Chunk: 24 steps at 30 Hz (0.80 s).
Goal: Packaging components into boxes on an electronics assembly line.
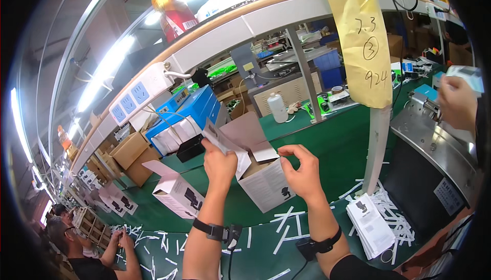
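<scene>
A white carton (266, 190) with a printed picture of a black device stands in front of me, its top flaps raised. My left hand (221, 167) is closed at the carton's left side, gripping a raised flap; its fingertips are partly hidden. At the right top corner, my right hand (304, 172) curls thumb and forefinger around the carton's edge. Left of my left hand stands another open white carton (176, 196) with the same print. A small black tray-like object (191, 148) lies just beyond my left hand. Both my wrists wear black straps with small devices.
White paper strips (284, 224) litter the green table. A stack of printed leaflets (371, 226) lies right, beside a metal machine (434, 142) where another person's hand (458, 101) holds something. A metal post (377, 147) rises nearby. A co-worker (76, 244) sits at lower left.
</scene>
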Tool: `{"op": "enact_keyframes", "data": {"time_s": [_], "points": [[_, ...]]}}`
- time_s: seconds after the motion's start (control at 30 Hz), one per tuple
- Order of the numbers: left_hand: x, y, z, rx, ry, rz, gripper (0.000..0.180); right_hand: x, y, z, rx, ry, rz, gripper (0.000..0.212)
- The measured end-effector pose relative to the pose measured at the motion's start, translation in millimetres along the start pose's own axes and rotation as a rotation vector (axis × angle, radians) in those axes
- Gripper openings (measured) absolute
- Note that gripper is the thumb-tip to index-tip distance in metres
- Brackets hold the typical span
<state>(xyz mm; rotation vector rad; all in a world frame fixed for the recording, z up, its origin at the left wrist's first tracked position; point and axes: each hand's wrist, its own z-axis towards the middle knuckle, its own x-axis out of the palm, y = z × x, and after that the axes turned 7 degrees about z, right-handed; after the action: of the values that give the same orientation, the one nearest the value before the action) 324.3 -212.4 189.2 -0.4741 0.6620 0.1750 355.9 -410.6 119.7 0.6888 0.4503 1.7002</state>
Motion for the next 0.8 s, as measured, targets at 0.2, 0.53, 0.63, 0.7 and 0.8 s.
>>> {"op": "enact_keyframes", "data": {"time_s": [0.2, 0.53, 0.63, 0.7, 0.8], "points": [[-3, -18, -20, 0.126, -0.138, -0.461, 0.080, 20, -9, 2, 0.003, 0.057, 0.006, 0.022], [22, -15, -16, 0.361, -0.115, 0.482, 0.111, 19, 0, 9, -0.268, -0.200, -0.122, 0.016], [8, -11, -17, 0.258, -0.077, 0.534, 0.116, 19, 1, 10, -0.222, -0.222, -0.052, 0.016], [9, -13, -20, 0.219, 0.005, 0.543, 0.119, 21, -6, 10, -0.144, -0.194, -0.019, 0.016], [17, -12, -27, 0.215, 0.005, 0.387, 0.119, 25, -22, 9, -0.057, -0.146, -0.062, 0.015]]}}
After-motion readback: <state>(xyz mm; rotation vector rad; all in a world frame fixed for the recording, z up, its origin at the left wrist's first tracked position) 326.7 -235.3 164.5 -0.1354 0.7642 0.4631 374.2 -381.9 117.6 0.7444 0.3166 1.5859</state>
